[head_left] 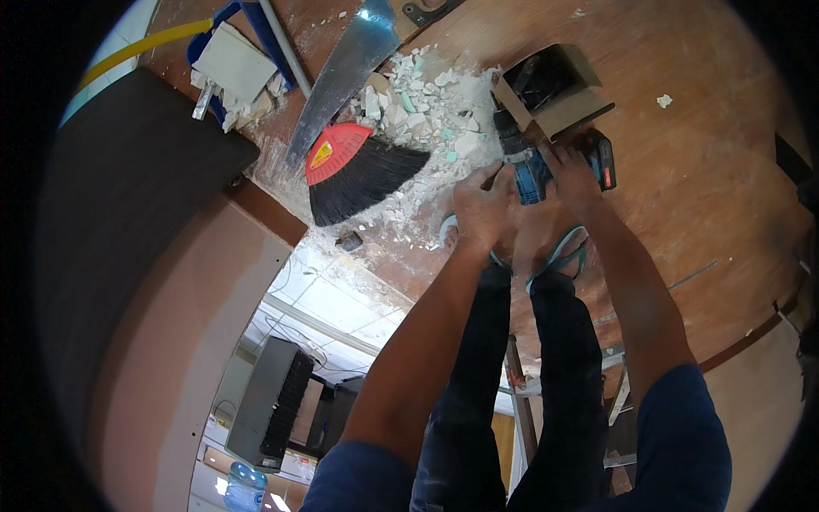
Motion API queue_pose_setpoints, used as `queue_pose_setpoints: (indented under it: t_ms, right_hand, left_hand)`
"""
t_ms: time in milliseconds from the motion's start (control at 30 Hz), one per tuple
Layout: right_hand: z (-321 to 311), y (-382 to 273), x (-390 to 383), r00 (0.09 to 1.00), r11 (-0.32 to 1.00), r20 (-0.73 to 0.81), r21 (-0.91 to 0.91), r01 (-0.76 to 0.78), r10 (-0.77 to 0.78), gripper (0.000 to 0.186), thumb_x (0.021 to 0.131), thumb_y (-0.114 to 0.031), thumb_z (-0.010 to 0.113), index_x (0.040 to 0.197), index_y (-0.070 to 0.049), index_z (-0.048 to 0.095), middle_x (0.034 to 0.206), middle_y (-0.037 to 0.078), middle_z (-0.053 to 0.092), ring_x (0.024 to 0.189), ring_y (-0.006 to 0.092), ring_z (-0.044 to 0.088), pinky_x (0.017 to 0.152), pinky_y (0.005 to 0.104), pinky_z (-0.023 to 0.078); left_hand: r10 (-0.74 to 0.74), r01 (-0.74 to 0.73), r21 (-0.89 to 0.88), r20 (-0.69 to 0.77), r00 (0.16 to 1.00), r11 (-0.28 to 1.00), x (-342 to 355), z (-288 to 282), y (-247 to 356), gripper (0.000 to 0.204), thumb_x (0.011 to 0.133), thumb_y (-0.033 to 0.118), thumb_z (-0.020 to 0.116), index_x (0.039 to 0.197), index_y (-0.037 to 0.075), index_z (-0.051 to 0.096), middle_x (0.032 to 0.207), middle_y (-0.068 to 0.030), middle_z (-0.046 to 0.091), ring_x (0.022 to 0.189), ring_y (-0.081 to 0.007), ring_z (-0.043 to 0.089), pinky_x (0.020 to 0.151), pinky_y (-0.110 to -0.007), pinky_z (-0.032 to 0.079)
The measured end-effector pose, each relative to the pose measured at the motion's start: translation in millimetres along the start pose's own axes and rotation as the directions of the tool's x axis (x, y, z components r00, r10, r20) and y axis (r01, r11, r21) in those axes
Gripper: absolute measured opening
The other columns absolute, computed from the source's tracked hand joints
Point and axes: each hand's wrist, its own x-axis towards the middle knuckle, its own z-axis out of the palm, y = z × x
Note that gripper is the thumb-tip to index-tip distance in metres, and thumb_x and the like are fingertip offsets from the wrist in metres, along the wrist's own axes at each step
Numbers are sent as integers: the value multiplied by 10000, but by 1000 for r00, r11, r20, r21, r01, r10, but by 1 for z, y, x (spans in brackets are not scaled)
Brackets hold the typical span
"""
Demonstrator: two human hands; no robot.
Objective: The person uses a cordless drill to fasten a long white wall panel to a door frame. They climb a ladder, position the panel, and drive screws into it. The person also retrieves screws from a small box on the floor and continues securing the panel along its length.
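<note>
A blue and black cordless drill (531, 177) lies on the brown wooden surface, its chuck pointing away from me and its battery off to the right. My right hand (576, 181) is closed on the drill's handle, between the body and the battery. Just left of the drill's body is my left hand (479, 206), its fingers curled in toward the thumb. Whatever the left fingers hold, if anything, is hidden. Beyond the drill stands an opened cardboard box (589, 70) with dark contents that I cannot make out.
White rubble (409, 107) and dust spread left of the drill. A red-topped black broom head (367, 175), a handsaw (341, 77) and a blue dustpan (281, 51) holding debris lie there. My sandalled feet are on the surface, whose left edge drops to a tiled floor (320, 294).
</note>
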Motion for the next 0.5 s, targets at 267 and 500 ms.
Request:
queue_pose_setpoints:
  t_ms: [267, 500]
  right_hand:
    - [-26, -31, -64, 960, 980, -250, 184, -82, 127, 702, 850, -62, 642, 1501, -95, 382, 1336, 242, 516, 1275, 435, 468, 1087, 515, 390]
    - [-43, -46, -259, 948, 848, 59, 431, -308, 314, 452, 952, -192, 557, 1361, -5, 510, 1305, 290, 537, 1154, 481, 541, 967, 515, 451]
  left_hand:
    - [323, -337, 179, 100, 941, 924, 42, 33, 63, 327, 853, 215, 726, 996, -73, 667, 746, -222, 695, 683, -387, 688, 626, -429, 517]
    - [203, -343, 483, 320, 925, 805, -134, -71, 42, 418, 887, 269, 672, 1212, 11, 623, 1100, -326, 638, 1059, -477, 614, 884, -515, 499]
